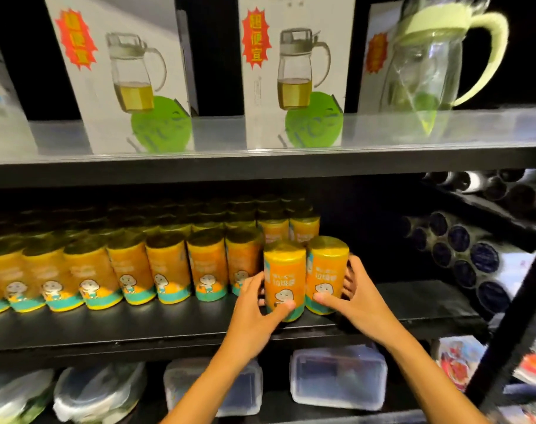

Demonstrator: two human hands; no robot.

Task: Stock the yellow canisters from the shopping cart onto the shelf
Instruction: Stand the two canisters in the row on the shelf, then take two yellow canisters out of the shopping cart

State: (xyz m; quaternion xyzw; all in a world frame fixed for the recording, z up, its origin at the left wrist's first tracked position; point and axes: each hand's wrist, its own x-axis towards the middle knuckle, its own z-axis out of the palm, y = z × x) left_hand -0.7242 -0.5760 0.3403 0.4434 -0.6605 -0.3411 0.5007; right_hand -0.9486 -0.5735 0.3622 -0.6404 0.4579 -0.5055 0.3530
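Head view: left hand [254,301], right hand [349,296] grip 2 canisters [305,275] on shelf [168,324].

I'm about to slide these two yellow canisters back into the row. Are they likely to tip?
Possibly: each yellow canister is tall and narrow, so a push near the top could topple it. The left hand and right hand grip low, which should steady them. The glossy wrap probably slides easily on the smooth black shelf.

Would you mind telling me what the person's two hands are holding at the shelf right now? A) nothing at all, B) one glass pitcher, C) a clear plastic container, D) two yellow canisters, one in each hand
D: the left hand grips one yellow canister and the right hand grips the second canister, side by side on the middle shelf.
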